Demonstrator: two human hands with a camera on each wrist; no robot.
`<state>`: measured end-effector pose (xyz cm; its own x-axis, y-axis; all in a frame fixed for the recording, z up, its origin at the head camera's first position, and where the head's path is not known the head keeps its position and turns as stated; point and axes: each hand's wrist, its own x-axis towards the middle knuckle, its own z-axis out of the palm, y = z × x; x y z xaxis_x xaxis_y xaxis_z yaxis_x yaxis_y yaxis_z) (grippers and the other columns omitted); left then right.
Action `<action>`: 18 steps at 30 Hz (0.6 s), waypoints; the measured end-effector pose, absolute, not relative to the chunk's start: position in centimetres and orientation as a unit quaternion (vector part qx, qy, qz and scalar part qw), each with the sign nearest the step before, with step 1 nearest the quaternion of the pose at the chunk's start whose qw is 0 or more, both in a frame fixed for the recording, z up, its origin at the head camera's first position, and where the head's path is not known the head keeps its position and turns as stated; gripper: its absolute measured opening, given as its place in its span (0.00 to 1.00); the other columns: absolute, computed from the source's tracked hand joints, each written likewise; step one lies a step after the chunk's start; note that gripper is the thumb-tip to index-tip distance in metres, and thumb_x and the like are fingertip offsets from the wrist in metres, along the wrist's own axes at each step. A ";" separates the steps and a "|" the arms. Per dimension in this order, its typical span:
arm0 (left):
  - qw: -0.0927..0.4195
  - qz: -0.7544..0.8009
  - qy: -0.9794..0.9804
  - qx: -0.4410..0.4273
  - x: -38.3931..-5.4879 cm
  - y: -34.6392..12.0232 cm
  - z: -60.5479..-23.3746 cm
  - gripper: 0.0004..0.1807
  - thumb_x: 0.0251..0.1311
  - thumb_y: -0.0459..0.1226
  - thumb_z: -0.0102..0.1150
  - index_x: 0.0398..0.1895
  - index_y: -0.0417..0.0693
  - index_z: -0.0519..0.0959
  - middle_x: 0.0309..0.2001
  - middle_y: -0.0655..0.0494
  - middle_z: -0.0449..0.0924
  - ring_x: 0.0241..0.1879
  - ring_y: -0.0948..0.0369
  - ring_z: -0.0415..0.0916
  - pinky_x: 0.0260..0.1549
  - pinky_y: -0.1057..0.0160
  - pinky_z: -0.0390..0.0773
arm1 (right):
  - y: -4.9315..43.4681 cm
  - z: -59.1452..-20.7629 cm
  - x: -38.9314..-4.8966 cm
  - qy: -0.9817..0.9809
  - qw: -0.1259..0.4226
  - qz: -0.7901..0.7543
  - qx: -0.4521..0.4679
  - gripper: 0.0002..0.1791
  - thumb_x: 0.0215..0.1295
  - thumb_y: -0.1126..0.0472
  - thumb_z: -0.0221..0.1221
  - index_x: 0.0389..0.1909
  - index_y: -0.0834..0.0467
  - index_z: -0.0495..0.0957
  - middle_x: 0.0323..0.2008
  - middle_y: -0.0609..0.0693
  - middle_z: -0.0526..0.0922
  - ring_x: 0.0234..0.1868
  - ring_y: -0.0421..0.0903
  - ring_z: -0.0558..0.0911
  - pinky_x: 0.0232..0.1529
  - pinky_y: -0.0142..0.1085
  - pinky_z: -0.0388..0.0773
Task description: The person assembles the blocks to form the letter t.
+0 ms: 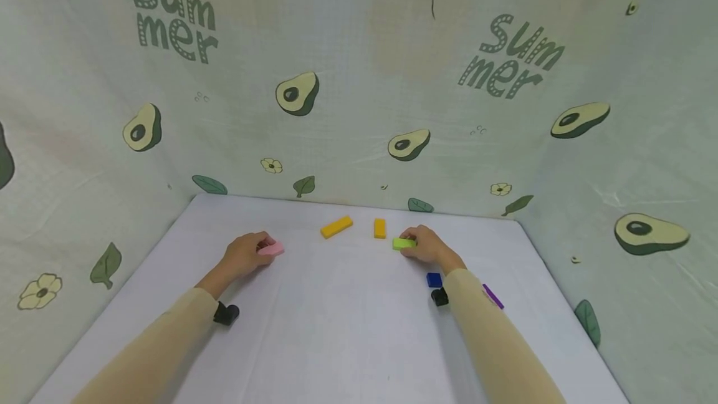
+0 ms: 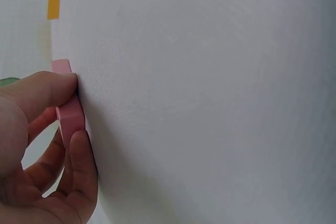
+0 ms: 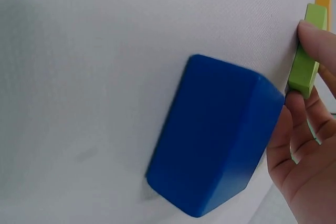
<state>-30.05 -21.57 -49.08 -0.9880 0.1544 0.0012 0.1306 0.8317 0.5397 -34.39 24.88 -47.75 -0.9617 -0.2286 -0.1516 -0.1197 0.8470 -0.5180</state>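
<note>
Fingers (image 2: 84, 156) of the left hand (image 1: 245, 254) are curled round the pink block (image 1: 273, 249); by the right hand (image 1: 424, 245), the green block (image 1: 401, 244) is pinched near a yellow block (image 1: 379, 228); both arms (image 1: 505, 335) are outstretched.

Beige sleeves (image 1: 496, 335); black wrist cameras (image 1: 226, 313)

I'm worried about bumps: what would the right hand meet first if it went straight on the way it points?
Probably the shorter yellow block, lying beyond the green block that the right hand holds, though the exact line and depth are hard to judge.
</note>
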 end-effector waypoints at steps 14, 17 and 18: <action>0.020 0.292 0.953 0.075 -30.2 -21.6 -49.1 0.19 0.64 0.35 0.72 0.57 0.41 0.83 0.51 0.42 0.84 0.49 0.48 0.77 0.54 0.43 0.79 | 24.8 -47.4 -34.4 0.956 0.113 -0.256 -0.088 0.19 0.72 0.58 0.68 0.61 0.57 0.82 0.56 0.57 0.81 0.55 0.55 0.76 0.68 0.55 0.74; 0.020 0.296 0.952 0.074 -30.2 -21.6 -49.1 0.19 0.65 0.35 0.71 0.57 0.41 0.83 0.52 0.42 0.84 0.49 0.48 0.77 0.54 0.43 0.79 | 24.7 -47.3 -34.4 0.956 0.116 -0.254 -0.087 0.19 0.72 0.58 0.68 0.61 0.57 0.82 0.56 0.57 0.81 0.55 0.55 0.76 0.68 0.55 0.74; 0.020 0.296 0.952 0.074 -30.2 -21.7 -49.1 0.19 0.65 0.35 0.71 0.57 0.41 0.83 0.52 0.42 0.84 0.49 0.48 0.77 0.54 0.43 0.79 | 24.7 -47.2 -34.4 0.956 0.116 -0.254 -0.087 0.19 0.72 0.58 0.68 0.61 0.57 0.82 0.56 0.57 0.81 0.55 0.55 0.76 0.68 0.55 0.74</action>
<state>-30.17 -21.65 -49.09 -0.9882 0.1529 0.0059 0.1293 0.8136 0.5669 -34.40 24.74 -47.24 -0.9580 -0.2251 -0.1775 -0.1072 0.8556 -0.5063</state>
